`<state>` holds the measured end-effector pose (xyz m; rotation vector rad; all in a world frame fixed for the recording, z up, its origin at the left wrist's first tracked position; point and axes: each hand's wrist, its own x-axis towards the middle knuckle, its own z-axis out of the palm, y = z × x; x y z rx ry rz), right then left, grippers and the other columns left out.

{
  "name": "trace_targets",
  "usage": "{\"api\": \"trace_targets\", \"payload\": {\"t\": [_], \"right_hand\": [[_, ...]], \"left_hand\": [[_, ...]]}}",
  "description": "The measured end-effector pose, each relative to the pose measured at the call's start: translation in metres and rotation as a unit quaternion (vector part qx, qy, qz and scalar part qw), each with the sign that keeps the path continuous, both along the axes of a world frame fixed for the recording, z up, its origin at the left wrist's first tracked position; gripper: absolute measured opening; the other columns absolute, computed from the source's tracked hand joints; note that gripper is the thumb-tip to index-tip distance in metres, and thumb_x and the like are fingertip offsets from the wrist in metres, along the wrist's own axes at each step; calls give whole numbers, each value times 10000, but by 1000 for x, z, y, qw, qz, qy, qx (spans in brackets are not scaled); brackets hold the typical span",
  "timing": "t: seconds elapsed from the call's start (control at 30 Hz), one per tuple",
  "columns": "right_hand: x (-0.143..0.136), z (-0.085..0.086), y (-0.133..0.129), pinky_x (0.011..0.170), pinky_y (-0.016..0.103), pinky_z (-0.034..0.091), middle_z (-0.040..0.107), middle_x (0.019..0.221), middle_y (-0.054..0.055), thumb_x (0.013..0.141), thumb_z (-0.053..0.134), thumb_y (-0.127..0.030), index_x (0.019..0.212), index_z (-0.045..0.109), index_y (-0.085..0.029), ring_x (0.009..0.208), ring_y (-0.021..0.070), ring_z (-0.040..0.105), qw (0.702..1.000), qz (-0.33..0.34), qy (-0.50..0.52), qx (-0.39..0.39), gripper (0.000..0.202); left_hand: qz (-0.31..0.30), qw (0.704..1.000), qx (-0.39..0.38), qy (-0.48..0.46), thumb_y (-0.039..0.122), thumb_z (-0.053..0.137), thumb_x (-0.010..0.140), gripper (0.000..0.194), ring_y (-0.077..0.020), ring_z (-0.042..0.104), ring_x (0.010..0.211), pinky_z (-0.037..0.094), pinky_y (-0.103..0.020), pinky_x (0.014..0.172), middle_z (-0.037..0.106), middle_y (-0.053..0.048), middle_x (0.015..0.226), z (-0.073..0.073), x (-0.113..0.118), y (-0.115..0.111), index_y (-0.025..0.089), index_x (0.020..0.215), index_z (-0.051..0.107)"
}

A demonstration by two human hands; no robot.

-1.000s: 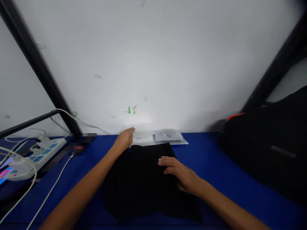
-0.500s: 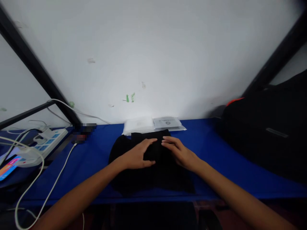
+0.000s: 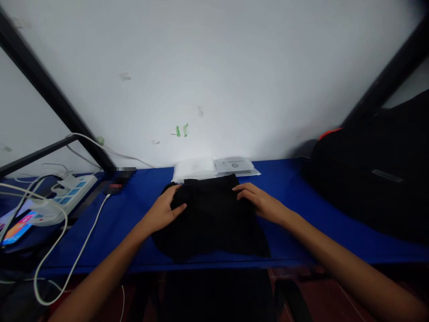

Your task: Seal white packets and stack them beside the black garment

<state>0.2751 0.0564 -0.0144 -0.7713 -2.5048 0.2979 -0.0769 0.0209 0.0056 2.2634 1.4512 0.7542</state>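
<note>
A piece of black cloth (image 3: 211, 219), perhaps a folded garment, lies on the blue tabletop near its front edge; its dark folds are hard to make out. My left hand (image 3: 164, 209) rests at the cloth's left side, thumb and fingers spread apart over it. On the opposite side, my right hand (image 3: 259, 202) touches the cloth's upper right part with its fingers stretched out and slightly bent. Just behind the cloth are a white plastic packet (image 3: 194, 169) and a clear zip bag (image 3: 236, 166) with a grey printed panel.
A large black bag (image 3: 372, 179) fills the table's right side. On the left lie a white power strip (image 3: 72, 197), a lit phone (image 3: 20, 228) and a looping white cable (image 3: 83, 248). Dark metal bars (image 3: 60, 98) slope at both sides before the wall.
My hands have moved apart from the middle of the cloth, the left one mostly, towards its left edge. More of the cloth's middle shows. The view has tilted slightly down.
</note>
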Motion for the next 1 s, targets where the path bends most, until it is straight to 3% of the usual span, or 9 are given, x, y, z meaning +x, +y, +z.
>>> {"api": "trace_targets", "payload": {"t": [0.23,0.33,0.43,0.57,0.67,0.73,0.8,0.9,1.0], "right_hand": [[16,-11,6,1031,459,465,549,1334,109,735,382,103,1179,599,-196,1270,215,503,997,22,-58,-39,577],[17,-7,5,1042,471,456,602,1288,107,878,392,-13,1206,607,-195,1250,217,528,996,37,-52,-63,433],[14,1,0,1026,487,464,611,1280,123,931,528,-244,1274,572,-192,1210,252,562,994,16,-55,-91,350],[8,5,-5,1021,491,464,587,1306,152,850,662,-414,1308,538,-170,1203,292,565,989,-13,-82,-118,534],[7,4,-3,1004,470,474,613,1255,142,896,570,-299,1253,558,-160,1171,271,583,989,-35,-81,-118,384],[6,4,-2,965,461,494,635,1214,134,895,535,-251,1235,557,-164,1123,267,608,989,-55,-74,-113,351],[4,6,-1,908,440,517,659,1166,122,898,519,-243,1217,555,-176,1057,260,637,990,-73,-58,-109,328],[-2,9,6,841,398,524,683,1082,105,910,486,-234,1156,567,-178,960,240,658,992,-90,-19,-91,264],[-11,10,23,765,340,509,693,1006,83,917,465,-221,1101,586,-178,859,208,656,991,-112,9,-66,224]], "left_hand": [[135,991,-4,0,358,650,766,762,-276,629,1020,499,-452,907,604,-95,1123,5,-49,10,180,1415,291],[53,996,48,51,325,622,770,563,-274,560,1125,436,-452,980,580,-93,1199,8,-54,20,205,1300,476],[4,995,4,98,349,559,828,217,-231,608,954,472,-371,867,658,-43,999,13,-52,38,215,980,634],[61,988,-32,139,416,497,880,275,-219,614,723,473,-322,686,644,-33,735,15,-50,65,194,762,609],[118,980,7,160,353,561,835,223,-306,611,882,471,-421,785,655,-103,872,15,-42,70,165,930,631],[80,979,62,176,260,586,798,364,-347,541,1100,427,-480,920,609,-151,1145,18,-30,62,162,1149,590],[-46,974,107,192,211,595,789,484,-338,437,1259,363,-493,1028,471,-137,1388,23,-16,49,212,1269,535],[-204,956,91,188,234,594,841,295,-299,410,1304,312,-499,1080,445,-68,1442,25,0,37,269,1133,616],[-181,974,58,124,265,525,908,121,-248,526,1176,361,-459,1035,605,-53,1241,21,8,48,226,889,638]]}}
